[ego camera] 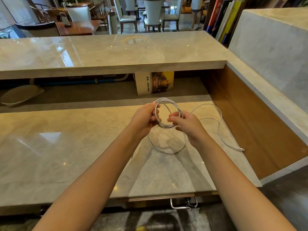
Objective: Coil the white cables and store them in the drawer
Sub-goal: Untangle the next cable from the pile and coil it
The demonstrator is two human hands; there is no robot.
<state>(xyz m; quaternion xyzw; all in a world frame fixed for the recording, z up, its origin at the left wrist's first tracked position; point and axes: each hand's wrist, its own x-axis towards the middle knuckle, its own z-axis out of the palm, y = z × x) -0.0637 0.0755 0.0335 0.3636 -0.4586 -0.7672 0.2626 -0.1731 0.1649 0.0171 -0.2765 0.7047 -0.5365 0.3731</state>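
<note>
White cable [167, 114] sits partly wound between your two hands, raised just above the marble table [66, 147] at its right-hand end. Your left hand [145, 119] is closed around the near side of the coil, fingers curled over the gathered loops, which looks like the anchor that keeps the turns from springing apart. Your right hand [186, 124] pinches the strand at the coil's opposite side, thumb and fingers pressed on it, probably to feed the next turn. A slack loop droops from the coil onto the table below your hands, and the unwound tail snakes away to the right, ending in a plug [240, 149] near the table's edge. You are mid-coil by my reading, with a fair run left to gather. The polished stone should let the tail slide freely as you draw it in. A metal drawer handle [183, 205] shows under the table's front edge. A higher counter [116, 52] runs behind, a book [155, 83] tucked under it, with dining chairs beyond.
</note>
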